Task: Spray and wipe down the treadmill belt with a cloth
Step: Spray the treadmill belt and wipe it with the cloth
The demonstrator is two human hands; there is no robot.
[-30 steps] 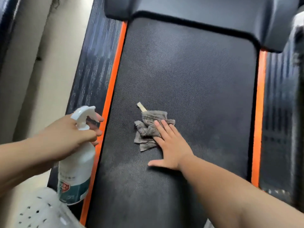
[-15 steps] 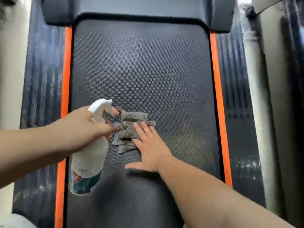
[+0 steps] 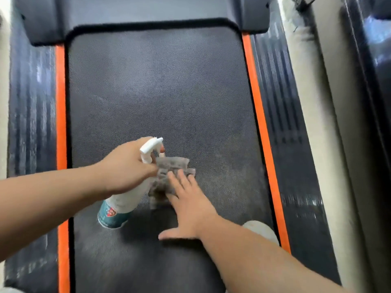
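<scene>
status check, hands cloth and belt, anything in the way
Left hand gripping spray bottle, held over belt. Right hand flat, fingers pressing grey cloth to belt. Belt ahead unobstructed.

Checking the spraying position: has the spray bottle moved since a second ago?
Yes. The spray bottle has shifted right, from over the left orange stripe onto the belt.

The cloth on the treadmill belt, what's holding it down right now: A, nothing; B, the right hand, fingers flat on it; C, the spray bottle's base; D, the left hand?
B: the right hand lies flat on the cloth, while the left hand grips the spray bottle.
</scene>
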